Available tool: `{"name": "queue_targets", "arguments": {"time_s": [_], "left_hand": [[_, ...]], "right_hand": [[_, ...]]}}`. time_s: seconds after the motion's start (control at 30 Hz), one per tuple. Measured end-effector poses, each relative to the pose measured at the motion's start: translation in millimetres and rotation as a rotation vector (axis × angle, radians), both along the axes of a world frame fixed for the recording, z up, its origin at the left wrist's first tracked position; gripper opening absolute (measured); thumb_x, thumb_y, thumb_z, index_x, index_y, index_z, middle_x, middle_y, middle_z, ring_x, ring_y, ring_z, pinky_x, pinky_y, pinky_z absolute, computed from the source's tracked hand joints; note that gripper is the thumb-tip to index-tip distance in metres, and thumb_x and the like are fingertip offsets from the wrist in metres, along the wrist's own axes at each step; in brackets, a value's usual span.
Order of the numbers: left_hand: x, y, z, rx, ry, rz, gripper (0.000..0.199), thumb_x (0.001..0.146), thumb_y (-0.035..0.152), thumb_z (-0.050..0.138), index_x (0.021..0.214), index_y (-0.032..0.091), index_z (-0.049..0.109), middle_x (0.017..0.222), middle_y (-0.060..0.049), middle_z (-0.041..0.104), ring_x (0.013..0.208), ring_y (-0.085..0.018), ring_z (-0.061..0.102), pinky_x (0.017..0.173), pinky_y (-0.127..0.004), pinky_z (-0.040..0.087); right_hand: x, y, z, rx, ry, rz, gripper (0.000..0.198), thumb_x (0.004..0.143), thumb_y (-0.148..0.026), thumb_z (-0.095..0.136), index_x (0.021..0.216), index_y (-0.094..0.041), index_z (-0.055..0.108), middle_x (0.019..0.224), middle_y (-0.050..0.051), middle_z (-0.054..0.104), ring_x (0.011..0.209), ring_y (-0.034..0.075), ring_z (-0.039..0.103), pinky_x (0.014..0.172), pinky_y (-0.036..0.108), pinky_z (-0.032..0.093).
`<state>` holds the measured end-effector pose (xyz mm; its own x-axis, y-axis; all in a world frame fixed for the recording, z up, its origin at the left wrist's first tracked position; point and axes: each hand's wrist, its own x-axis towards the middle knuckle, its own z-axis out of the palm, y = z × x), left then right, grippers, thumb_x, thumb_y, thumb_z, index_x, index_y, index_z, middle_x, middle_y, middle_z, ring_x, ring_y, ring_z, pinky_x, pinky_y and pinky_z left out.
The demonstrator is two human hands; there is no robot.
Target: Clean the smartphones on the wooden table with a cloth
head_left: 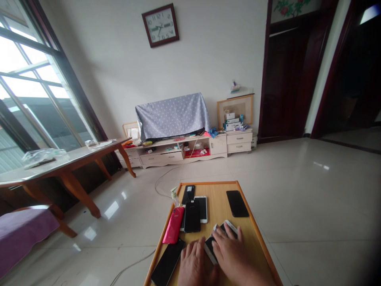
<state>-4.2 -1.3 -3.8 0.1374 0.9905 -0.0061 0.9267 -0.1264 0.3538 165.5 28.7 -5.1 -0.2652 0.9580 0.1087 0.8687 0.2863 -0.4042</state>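
Note:
A white-framed smartphone (210, 251) lies at a slant near the front of the small wooden table, its dark screen partly hidden by my hands. My right hand (233, 250) rests across it with the fingers spread. By the right fingertips shows a small white bit (214, 227), too small to name. My left hand (193, 262) lies just left of this phone, fingers stretched out and close together, the fingertips near its edge. Left of that hand is a large black phone (168, 262). A pink-red phone (173, 225) and a black phone (192, 216) lie farther back.
Another white phone (203, 208), a dark phone (188, 194) and a pump bottle (175, 197) sit at the table's back left. One black phone (237, 203) lies near the right edge. Beyond stand a white cabinet (218, 145) and a brown-legged table (77, 190). A cable (131, 264) crosses the floor.

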Motion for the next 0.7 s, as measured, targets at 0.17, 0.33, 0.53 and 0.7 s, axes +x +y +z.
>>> {"name": "queue_targets", "arguments": {"time_s": [0.17,0.33,0.53,0.7], "left_hand": [[-2,2,-1.6,-0.025,0.020,-0.027,0.081,0.075,0.047,0.056,0.151,0.023,0.040,0.149,-0.007,0.052,0.134,-0.028,0.044,0.112,-0.037,0.030],[4,-2,9.5,-0.017,0.039,0.004,0.078,0.076,0.049,0.055,0.148,0.022,0.044,0.147,-0.008,0.054,0.136,-0.029,0.042,0.114,-0.039,0.028],[6,-2,10.9,-0.035,0.036,0.014,0.079,0.076,0.048,0.055,0.149,0.022,0.044,0.147,-0.009,0.053,0.137,-0.029,0.042,0.114,-0.040,0.027],[-2,3,-2.4,-0.041,0.005,-0.017,0.073,0.078,0.039,0.050,0.150,0.024,0.042,0.147,-0.005,0.054,0.133,-0.025,0.045,0.111,-0.033,0.030]], "right_hand": [[-13,-12,-2,-0.017,0.071,0.179,0.044,0.103,-0.043,0.032,0.141,-0.040,0.054,0.149,0.000,0.052,0.146,0.034,0.032,0.116,0.070,-0.002],[19,12,5,0.028,-0.050,-0.139,0.049,0.102,-0.044,0.030,0.140,-0.029,0.057,0.151,0.006,0.049,0.149,0.038,0.024,0.114,0.073,0.000],[17,5,2,0.014,-0.052,-0.122,0.050,0.101,-0.045,0.033,0.143,-0.029,0.054,0.153,0.006,0.047,0.149,0.038,0.024,0.115,0.072,0.001],[-14,-23,6,-0.081,0.113,0.229,0.047,0.102,-0.044,0.037,0.148,-0.040,0.044,0.151,0.002,0.050,0.146,0.035,0.032,0.116,0.071,0.002]]}}
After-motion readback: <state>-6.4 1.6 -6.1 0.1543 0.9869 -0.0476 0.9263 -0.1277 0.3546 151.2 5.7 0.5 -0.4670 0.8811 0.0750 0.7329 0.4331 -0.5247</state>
